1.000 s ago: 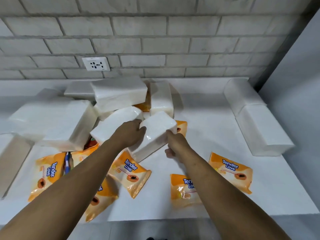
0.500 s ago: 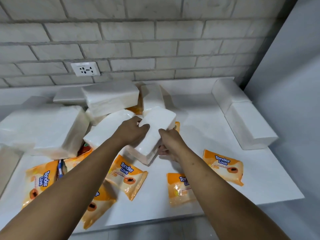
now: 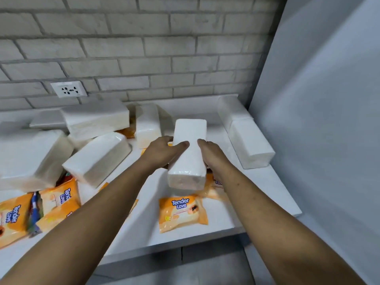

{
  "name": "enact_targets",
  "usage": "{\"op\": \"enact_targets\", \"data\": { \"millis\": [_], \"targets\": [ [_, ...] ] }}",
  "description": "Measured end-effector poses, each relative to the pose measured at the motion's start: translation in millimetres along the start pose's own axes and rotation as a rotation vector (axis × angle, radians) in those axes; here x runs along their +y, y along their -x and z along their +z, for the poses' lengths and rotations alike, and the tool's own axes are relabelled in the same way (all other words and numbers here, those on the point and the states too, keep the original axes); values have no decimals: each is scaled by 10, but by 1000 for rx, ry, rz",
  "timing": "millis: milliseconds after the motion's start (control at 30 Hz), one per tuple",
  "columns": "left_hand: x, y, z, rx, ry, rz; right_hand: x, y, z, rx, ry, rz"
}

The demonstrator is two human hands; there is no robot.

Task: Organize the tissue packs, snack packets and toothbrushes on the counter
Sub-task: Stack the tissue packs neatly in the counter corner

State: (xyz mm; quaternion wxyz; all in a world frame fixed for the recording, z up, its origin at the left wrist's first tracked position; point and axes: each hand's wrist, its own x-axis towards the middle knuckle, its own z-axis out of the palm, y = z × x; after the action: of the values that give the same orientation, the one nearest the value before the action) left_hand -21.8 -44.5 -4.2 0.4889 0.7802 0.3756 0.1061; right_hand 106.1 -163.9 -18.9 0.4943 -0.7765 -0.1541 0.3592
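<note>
2 bare hands: left hand (image 3: 163,154), right hand (image 3: 214,156).

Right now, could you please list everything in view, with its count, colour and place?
Held tissue pack: one, white, over the counter's middle, in both hands.
Right tissue packs: two, white, end to end along the right wall.
Piled tissue packs: at least five, white, back left.
Snack packets: at least six, orange, front and under the pile.
Toothbrush: one visible, blue, between left packets.
Socket: one, white, on brick wall.
Counter: one, white.
Left hand, right hand: grip the held pack.

Head camera looks steeply down, near counter (image 3: 267,188)
</note>
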Motion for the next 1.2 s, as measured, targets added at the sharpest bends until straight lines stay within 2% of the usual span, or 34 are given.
{"op": "enact_targets", "data": {
  "millis": [300, 600, 1000, 1200],
  "targets": [
    [415, 386, 1170, -60, 133, -104, 552, 257, -1128, 29, 72, 82],
    [610, 712, 2005, -149, 204, -167, 1086, 321, -1829, 69, 112, 150],
    [632, 685, 2697, -233, 238, -248, 1440, 277, -2313, 87, 159, 186],
    [636, 614, 2864, -213, 224, -243, 1505, 170, -2384, 87, 189, 179]
  ]
}}
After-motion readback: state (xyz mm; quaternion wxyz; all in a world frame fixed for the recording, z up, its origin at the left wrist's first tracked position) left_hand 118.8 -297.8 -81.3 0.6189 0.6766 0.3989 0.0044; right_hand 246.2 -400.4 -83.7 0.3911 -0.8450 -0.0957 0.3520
